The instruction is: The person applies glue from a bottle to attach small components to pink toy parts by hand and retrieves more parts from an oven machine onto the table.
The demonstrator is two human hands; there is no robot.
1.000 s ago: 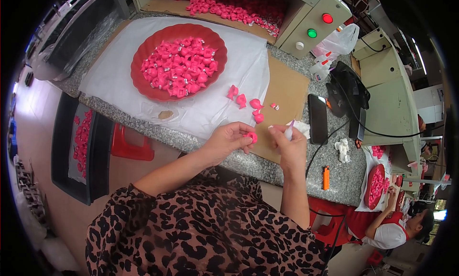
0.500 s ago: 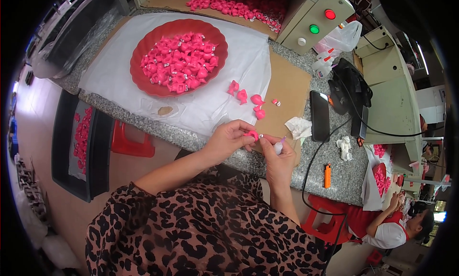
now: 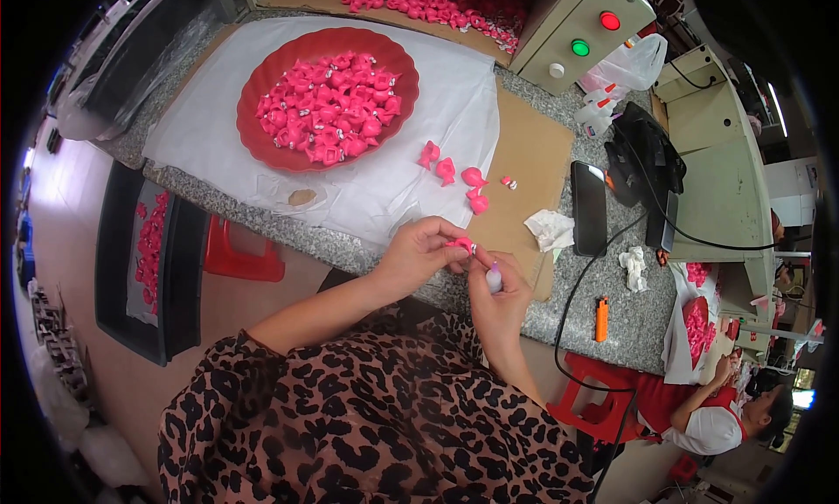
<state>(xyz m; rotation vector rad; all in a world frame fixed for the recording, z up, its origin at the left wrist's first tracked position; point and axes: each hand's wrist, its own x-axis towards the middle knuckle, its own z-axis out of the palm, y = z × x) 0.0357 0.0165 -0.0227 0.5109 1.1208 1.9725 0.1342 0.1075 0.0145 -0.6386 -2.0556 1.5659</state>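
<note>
While both forearms rise from the lower edge over a leopard-print top, the hands meet just above the near edge of the speckled stone counter (image 3: 612,321). The left hand (image 3: 418,255) is bent at the wrist, its fingers curled in and pinching a small pink piece (image 3: 461,244) between thumb and fingertips. The right hand (image 3: 500,296) sits just beside it, closed around a small white tube (image 3: 494,279) whose tip points up toward the pink piece. That piece is bright pink with a bit of metal at its right end; its exact shape is too small to tell.

Just beyond the hands, four loose pink pieces (image 3: 454,174) lie on a white sheet (image 3: 454,93), at the edge of a brown cardboard mat (image 3: 533,163). To the right a crumpled tissue (image 3: 551,229) rests beside a dark phone (image 3: 589,207), and an orange lighter (image 3: 601,319) lies nearer the counter's edge. Farther back on the sheet stands a round red tray (image 3: 262,137) heaped with the same pink pieces. Beyond it a beige control box (image 3: 559,24) shows one red and one green button.
</note>
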